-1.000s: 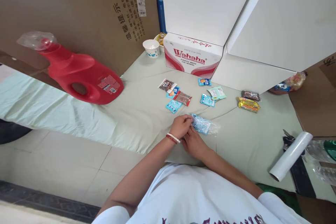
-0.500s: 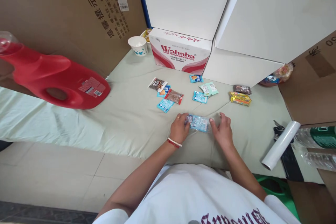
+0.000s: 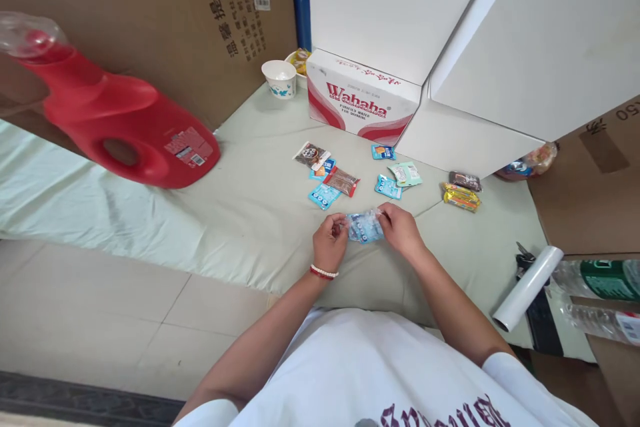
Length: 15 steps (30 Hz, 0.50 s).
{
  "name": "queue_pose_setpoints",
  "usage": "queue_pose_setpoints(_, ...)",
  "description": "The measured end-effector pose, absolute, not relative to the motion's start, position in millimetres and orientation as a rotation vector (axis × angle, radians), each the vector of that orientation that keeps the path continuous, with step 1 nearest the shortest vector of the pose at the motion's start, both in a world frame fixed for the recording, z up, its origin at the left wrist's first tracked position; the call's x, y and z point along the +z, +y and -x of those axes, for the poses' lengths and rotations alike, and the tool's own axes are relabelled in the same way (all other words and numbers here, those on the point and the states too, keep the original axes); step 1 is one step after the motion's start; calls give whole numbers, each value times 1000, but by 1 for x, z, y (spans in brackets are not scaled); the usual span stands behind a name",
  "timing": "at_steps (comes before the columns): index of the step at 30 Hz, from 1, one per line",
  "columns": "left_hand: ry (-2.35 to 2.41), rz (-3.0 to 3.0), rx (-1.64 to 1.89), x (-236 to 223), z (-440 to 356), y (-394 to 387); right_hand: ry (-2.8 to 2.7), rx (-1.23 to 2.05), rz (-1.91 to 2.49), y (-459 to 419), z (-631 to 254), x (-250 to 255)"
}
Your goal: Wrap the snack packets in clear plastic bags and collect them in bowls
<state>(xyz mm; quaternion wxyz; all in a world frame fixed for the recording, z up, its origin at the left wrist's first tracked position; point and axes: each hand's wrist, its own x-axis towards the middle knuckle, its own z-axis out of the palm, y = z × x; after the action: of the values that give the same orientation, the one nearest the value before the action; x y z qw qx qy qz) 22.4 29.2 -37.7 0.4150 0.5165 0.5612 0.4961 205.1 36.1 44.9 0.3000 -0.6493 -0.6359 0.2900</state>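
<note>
Between my hands is a light-blue snack packet (image 3: 366, 227) with clear plastic film around it. My left hand (image 3: 331, 240), with a red and white bracelet at its wrist, pinches the left end of the film. At the right end, the fingers of my right hand (image 3: 399, 225) are closed on the clear film. Just beyond lie several small snack packets: a brown and white one (image 3: 312, 155), a red-edged brown one (image 3: 342, 181), a blue one (image 3: 325, 196), and to the right a pale-green one (image 3: 406, 174) beside another blue one (image 3: 389, 187).
A Wahaha carton (image 3: 363, 97) and white panels stand at the back. A red jug (image 3: 145, 127) is at left, a paper cup (image 3: 280, 79) behind. Yellow-wrapped snacks (image 3: 461, 197) lie right, near a white film roll (image 3: 527, 288) and plastic bottles (image 3: 605, 278).
My hands were together at the packet's left end, then spread to either end. Now my right hand has moved inward, gripping the film's right end, and the packet is tilted.
</note>
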Motion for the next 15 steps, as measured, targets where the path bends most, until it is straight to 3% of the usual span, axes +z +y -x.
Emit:
queue_pose_setpoints(6,1366,-1274,1328,-40,-12,30,-910,1230,1538,59,-183,29)
queue_pose_setpoints(15,1321,-1650,1195,-39,-8,26,-692,1244,1507,53,-168,-2)
